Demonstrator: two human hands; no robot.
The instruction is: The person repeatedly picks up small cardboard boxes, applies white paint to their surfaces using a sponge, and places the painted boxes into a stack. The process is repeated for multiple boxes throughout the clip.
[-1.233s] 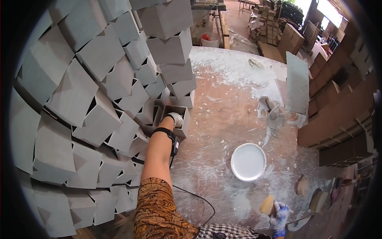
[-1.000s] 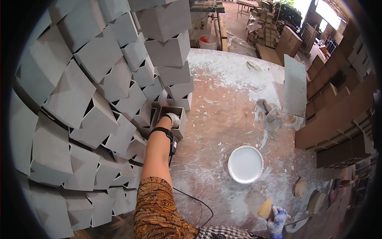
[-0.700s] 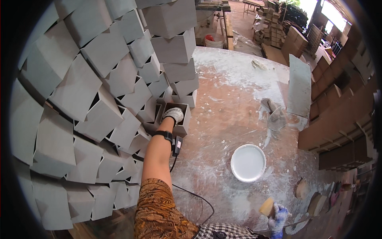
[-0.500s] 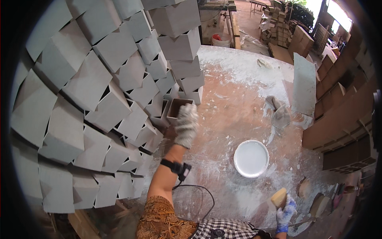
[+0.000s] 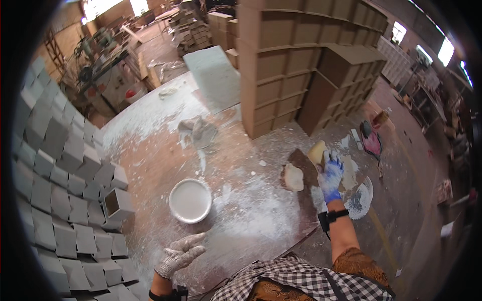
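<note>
My left hand (image 5: 183,253), in a white knitted glove, is held over the near left of the table with its fingers apart and nothing in them. Just beyond it stands a round white tub (image 5: 190,200) of milky white liquid. My right hand (image 5: 331,175), in a blue-stained white glove, reaches out over the table's right side. Its fingers are against a yellow sponge (image 5: 316,152) and seem to grip it; the thumb is hidden. Left of that hand lies a pale, rounded piece (image 5: 293,177) on a dark brown patch.
Grey-white boxes (image 5: 80,208) are stacked along the left; one open box (image 5: 118,203) faces the table. Raw brown boxes (image 5: 278,65) form a tall stack beyond my right hand. A whitened cloth (image 5: 197,131) and a pale green board (image 5: 213,78) lie farther back.
The view has swung to the right. My left hand has come away from the open box and back toward me. My right hand has reached forward with the sponge, toward the brown stack.
</note>
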